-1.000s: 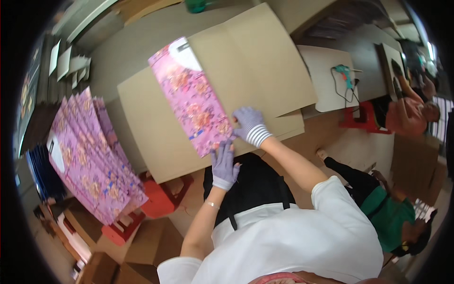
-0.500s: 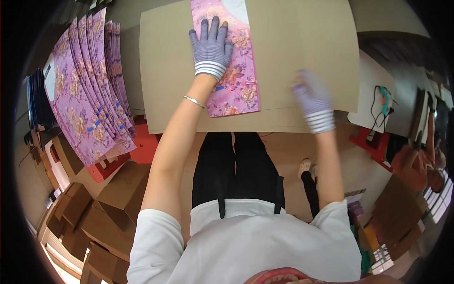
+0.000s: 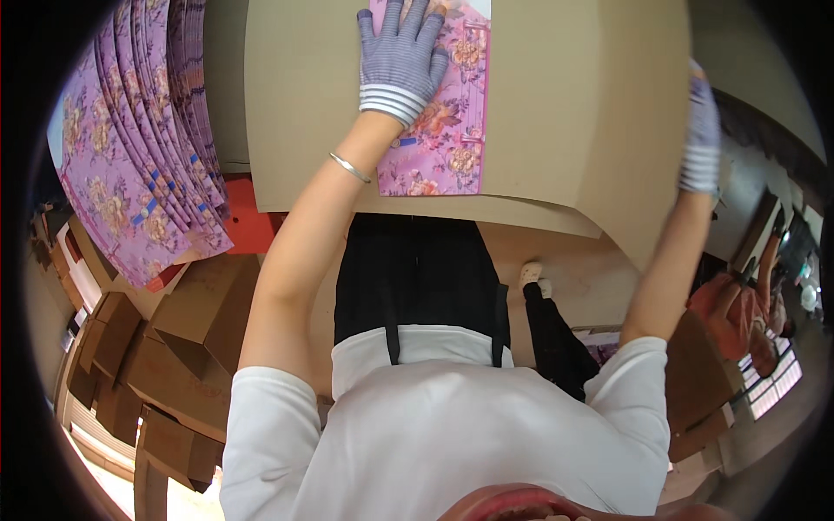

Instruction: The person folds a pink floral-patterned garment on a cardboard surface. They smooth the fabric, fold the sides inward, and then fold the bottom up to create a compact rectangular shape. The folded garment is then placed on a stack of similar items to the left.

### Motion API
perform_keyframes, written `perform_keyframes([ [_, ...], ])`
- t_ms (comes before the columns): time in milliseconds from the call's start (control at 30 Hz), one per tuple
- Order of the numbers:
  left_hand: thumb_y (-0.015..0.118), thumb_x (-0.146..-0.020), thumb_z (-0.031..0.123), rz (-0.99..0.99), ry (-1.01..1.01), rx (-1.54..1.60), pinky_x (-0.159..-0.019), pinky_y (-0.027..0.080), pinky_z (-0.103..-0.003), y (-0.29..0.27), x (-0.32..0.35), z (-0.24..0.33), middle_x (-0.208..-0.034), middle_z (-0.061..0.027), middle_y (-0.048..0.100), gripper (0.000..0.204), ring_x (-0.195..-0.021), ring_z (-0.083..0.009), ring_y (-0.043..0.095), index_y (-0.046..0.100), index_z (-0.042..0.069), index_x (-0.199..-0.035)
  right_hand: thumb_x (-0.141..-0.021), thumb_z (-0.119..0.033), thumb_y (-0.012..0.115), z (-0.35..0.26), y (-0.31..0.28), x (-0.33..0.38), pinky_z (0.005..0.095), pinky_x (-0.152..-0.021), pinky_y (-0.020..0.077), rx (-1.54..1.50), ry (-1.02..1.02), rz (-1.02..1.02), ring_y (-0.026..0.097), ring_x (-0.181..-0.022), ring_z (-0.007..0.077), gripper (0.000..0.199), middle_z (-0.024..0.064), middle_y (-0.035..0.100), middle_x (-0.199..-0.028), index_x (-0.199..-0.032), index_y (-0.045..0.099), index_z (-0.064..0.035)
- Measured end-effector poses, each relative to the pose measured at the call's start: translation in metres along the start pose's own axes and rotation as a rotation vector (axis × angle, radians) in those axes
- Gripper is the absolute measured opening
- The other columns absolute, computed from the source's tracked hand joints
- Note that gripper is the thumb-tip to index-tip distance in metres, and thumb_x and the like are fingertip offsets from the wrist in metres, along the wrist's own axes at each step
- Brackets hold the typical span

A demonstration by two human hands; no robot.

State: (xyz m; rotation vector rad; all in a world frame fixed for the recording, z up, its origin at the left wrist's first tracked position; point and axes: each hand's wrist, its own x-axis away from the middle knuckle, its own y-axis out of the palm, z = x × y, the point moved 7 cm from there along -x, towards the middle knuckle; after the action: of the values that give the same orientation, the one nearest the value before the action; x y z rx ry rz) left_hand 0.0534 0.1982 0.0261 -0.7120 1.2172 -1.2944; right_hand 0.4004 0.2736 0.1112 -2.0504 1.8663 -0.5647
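Observation:
My left hand (image 3: 400, 61), in a grey-purple glove with white stripes at the cuff, lies flat with fingers spread on a pink floral printed panel (image 3: 443, 161). That narrow panel rests on a large brown cardboard sheet (image 3: 556, 113), and its top runs out of view. At the sheet's right edge is my right hand (image 3: 704, 135), gloved alike and slightly blurred. It holds that edge, its fingers partly hidden. The sheet's right side bends upward there, and another sheet's edge shows beneath it.
On the left, several matching floral panels (image 3: 109, 165) stand fanned in a stack above a red stool (image 3: 248, 208). Brown cartons (image 3: 187, 382) are piled below them. Another person's legs (image 3: 556, 343) show beyond the table, and a person in pink (image 3: 725, 313) is at far right.
My right hand has moved right to the cardboard sheet's edge, and that side has risen and curled. My left hand remains flat on the floral panel. The view has shifted slightly.

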Motion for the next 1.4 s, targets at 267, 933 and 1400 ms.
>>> perform_keyframes([
  [267,0.060,-0.073,0.022,-0.057,-0.024,0.044,-0.108,0.026,-0.066,-0.006,-0.007,0.003,-0.140,-0.0216,0.045,0.057,-0.131,-0.0435,0.038,0.054,0.001,-0.125,-0.083,-0.035,0.065,-0.026,0.165,0.022,0.0464,-0.103,0.0422,0.847,-0.447,0.372,0.056,-0.116,0.0369,0.047,0.0186,0.058,-0.127,-0.121,0.059,-0.0085],
  [933,0.057,-0.084,0.025,-0.203,-0.043,0.000,-0.107,0.022,-0.069,0.011,-0.001,-0.005,-0.152,-0.0146,0.036,0.054,-0.139,-0.0403,0.033,0.052,0.010,-0.136,-0.080,-0.052,0.067,-0.015,0.203,0.008,0.0678,-0.099,0.0273,1.030,-0.225,0.266,0.044,-0.128,0.0306,0.054,0.0078,0.052,-0.138,-0.126,0.063,-0.0220],
  [1400,0.057,-0.084,0.024,-0.170,-0.035,0.004,-0.108,0.021,-0.070,0.011,0.000,-0.005,-0.151,-0.0132,0.039,0.055,-0.139,-0.0398,0.034,0.052,0.011,-0.137,-0.081,-0.058,0.064,-0.004,0.210,0.004,0.0678,-0.097,0.0258,1.135,-0.188,0.323,0.042,-0.130,0.0280,0.053,0.0017,0.050,-0.142,-0.126,0.063,-0.0296],
])
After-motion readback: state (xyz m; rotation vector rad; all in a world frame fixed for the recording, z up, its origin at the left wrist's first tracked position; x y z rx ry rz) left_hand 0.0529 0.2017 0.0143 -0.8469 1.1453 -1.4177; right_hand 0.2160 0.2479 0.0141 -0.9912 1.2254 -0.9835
